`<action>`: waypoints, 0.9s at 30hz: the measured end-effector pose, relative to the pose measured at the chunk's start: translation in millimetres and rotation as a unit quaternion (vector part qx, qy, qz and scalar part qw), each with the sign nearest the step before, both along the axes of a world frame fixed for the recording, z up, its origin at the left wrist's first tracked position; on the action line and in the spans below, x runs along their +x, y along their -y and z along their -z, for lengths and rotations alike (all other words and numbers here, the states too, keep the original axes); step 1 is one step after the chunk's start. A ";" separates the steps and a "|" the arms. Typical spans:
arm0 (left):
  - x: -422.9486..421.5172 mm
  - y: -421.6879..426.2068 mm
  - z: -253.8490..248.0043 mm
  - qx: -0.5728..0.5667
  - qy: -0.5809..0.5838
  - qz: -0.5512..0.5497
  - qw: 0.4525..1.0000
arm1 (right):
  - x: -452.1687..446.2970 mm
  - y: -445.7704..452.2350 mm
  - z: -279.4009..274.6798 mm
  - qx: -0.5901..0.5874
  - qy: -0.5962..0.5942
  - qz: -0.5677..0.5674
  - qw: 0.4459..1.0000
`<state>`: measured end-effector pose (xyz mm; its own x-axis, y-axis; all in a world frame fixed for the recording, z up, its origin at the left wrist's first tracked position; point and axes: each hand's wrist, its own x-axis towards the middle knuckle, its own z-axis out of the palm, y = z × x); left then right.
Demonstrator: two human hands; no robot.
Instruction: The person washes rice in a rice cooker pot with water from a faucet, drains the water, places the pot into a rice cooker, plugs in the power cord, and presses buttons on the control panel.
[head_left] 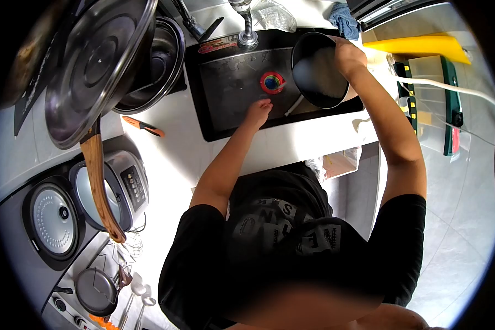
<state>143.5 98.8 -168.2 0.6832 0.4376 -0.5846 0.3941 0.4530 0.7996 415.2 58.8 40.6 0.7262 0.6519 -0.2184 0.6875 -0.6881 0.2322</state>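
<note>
I have the right hand (349, 58) on the rim of the pot (320, 71), its fingers closed around the side farther from the left hand (256, 115). That grip seems chosen to leave the pot's mouth unblocked. The pot is over the sink (220, 82), between my two hands, probably so that any drips land in the basin. Something pale lies inside it, too blurred for me to name.

My left fingers are loosely curled over the sink, just below the ringed drain (272, 83) in my view. I see nothing held in them, but cannot tell whether the tips meet. Keeping them apart from the pot leaves its weight to the right hand, as far as I can judge.

The tap (247, 38) stands beyond the left fingers, its head above the basin. Farther to their left, a knife (143, 126) lies on the surface (308, 135), well outside the basin.
</note>
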 end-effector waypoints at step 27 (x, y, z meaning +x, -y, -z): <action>-5.3 -4.3 0.5 -0.009 -0.001 -0.024 1.000 | -22.2 -18.0 -13.7 0.019 -0.012 -0.007 1.000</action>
<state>138.3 103.2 -168.7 0.6604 0.4588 -0.5945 0.3735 0.4862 0.7900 393.0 76.8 54.4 0.7113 0.6708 -0.2098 0.7027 -0.6858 0.1897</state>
